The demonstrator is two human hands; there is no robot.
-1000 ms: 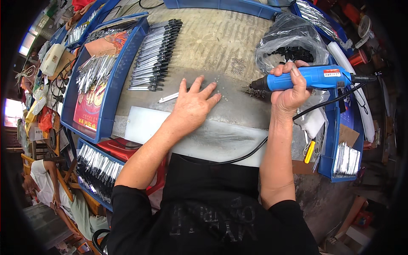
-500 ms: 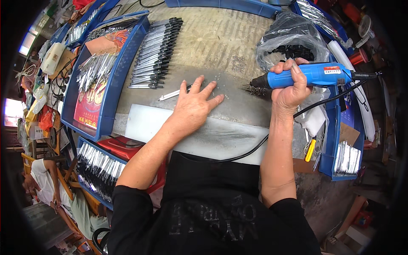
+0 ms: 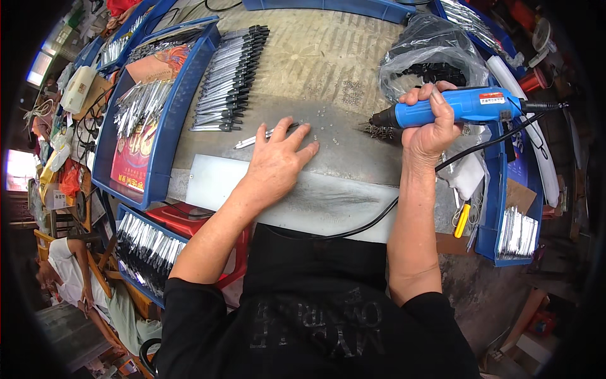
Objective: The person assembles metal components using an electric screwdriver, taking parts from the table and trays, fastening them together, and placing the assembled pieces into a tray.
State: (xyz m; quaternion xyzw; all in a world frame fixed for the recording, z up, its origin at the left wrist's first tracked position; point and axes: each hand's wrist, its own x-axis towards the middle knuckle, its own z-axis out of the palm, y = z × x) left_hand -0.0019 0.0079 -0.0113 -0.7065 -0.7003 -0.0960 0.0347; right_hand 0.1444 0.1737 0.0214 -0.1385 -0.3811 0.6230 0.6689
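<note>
1. Small assembly workshop: a worn, stained workbench [image 3: 315, 57] with a grey metal sheet [image 3: 303, 196] laid along its near edge
2. Blue plastic trays [image 3: 164, 136] around the bench, filled with batches of identical slim metal parts
3. A long row of matching black-and-silver pieces [image 3: 230, 79] lined up on the bench, showing repeated piecework
4. A corded blue electric hand tool [image 3: 461, 107], with small loose screws [image 3: 328, 126] scattered nearby
5. A clear plastic bag [image 3: 429, 50] of dark small parts, and cluttered boxes and supplies at the edges
</note>
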